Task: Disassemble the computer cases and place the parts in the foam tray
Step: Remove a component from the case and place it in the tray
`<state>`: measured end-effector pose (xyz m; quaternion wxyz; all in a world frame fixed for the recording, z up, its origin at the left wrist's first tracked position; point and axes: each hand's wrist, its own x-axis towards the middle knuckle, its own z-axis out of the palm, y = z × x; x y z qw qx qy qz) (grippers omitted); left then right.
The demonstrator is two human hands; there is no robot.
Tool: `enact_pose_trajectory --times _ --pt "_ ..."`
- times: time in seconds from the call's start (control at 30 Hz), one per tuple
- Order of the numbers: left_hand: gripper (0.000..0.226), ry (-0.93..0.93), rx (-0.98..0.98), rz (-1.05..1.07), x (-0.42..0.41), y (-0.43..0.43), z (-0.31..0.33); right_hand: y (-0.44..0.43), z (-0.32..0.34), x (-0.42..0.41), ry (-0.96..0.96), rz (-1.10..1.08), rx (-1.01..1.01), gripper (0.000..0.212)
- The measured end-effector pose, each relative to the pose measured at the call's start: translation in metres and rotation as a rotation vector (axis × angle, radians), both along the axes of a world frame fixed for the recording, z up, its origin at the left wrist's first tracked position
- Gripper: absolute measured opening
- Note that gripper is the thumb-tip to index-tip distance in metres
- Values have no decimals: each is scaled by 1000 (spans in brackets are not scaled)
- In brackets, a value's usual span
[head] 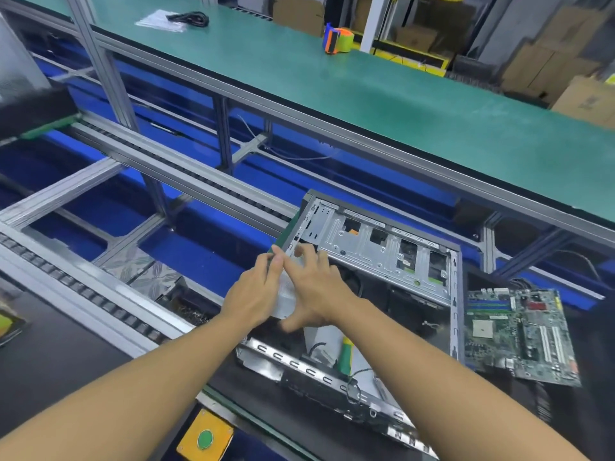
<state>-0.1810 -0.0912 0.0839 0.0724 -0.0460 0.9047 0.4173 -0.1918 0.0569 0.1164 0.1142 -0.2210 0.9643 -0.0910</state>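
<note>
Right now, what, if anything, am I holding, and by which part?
Both hold a silver metal part at the computer case's left end: left hand on its left face, right hand across its right, thumb underneath.

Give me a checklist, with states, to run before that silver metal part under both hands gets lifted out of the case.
1. Left hand and right hand both hold the silver metal part: ok.
2. Motherboard is out, lying right of the case: ok.
3. Case free of loose tools: not ok, green-handled screwdriver lies inside.
4. Part's screws and cables released: cannot tell, the hands cover it.
5. Foam tray ready: cannot tell, none clearly in view.
</note>
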Motion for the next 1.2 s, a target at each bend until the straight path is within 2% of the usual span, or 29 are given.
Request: enact_pose_trajectory --times 0.3,0.43,0.53,0.6,0.67,0.73,0.83,0.87,0.97,1.03,1.1,1.2 --pt "55 20 -72 -44 -2 0 -1 51 8 29 18 -48 30 129" --pt "55 76 -124 -59 -3 0 -6 65 5 42 -17 -76 -59 115" --pt "47 194 -275 -77 -3 4 -9 62 -1 51 -83 -112 -165 106" --pt "57 282 -460 -119 0 7 -9 56 -5 53 -128 -143 -205 100" --pt "72 374 -661 -226 4 9 -5 48 -8 55 -121 -253 -270 80" --pt "73 409 -801 -382 7 11 -4 35 -12 58 -50 -398 -320 62" --pt "61 417 -792 -439 5 10 -3 12 -17 64 23 -631 -353 49" --pt "65 401 -779 -427 5 9 -2 7 -16 65 10 -720 -390 55" --pt "79 339 -769 -391 4 9 -5 3 -11 63 -126 -981 -530 103" --pt "83 316 -749 -372 3 10 -7 7 -9 62 -256 -1088 -586 122" --pt "83 300 -713 -371 3 10 -7 6 -5 62 -320 -1114 -568 125" --pt "73 320 -662 -369 3 7 -5 10 -1 60 -285 -1097 -527 117"
